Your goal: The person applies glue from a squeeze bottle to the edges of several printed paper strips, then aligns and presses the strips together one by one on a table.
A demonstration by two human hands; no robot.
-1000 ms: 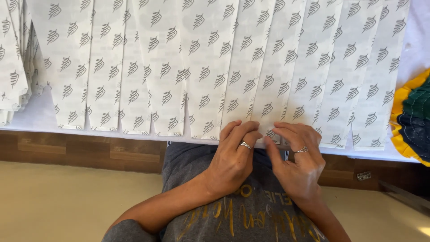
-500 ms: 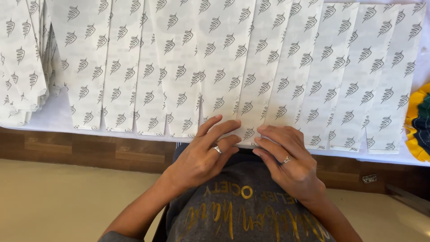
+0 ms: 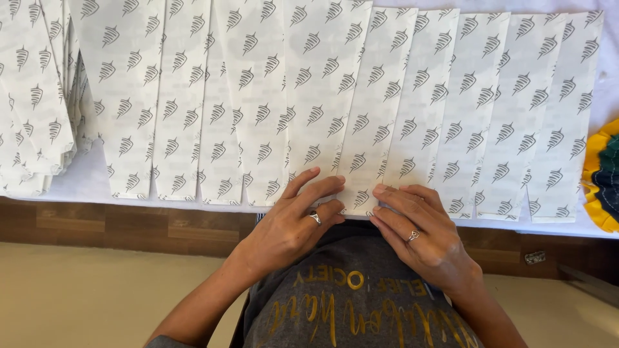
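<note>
Long white paper strips (image 3: 309, 96) printed with small grey leaf marks lie side by side, overlapping, across a white table top (image 3: 84, 183). My left hand (image 3: 293, 222), with a ring on one finger, rests flat on the near end of a middle strip (image 3: 361, 171), fingers spread. My right hand (image 3: 419, 232), also ringed, presses its fingertips on the bottom edge of the same strip next to the left hand. Both hands sit at the table's near edge. I cannot tell whether either hand pinches the paper.
A stack of the same printed strips (image 3: 32, 116) lies at the far left. A yellow and dark green ruffled piece (image 3: 603, 183) shows at the right edge. A wooden band (image 3: 142, 225) runs under the table edge, with beige floor (image 3: 97, 296) below. My grey shirt (image 3: 348, 303) fills the bottom.
Both hands have stayed on the near end of the middle strip. My left hand's fingers have spread and slid left along the edge. The view has shifted slightly.
</note>
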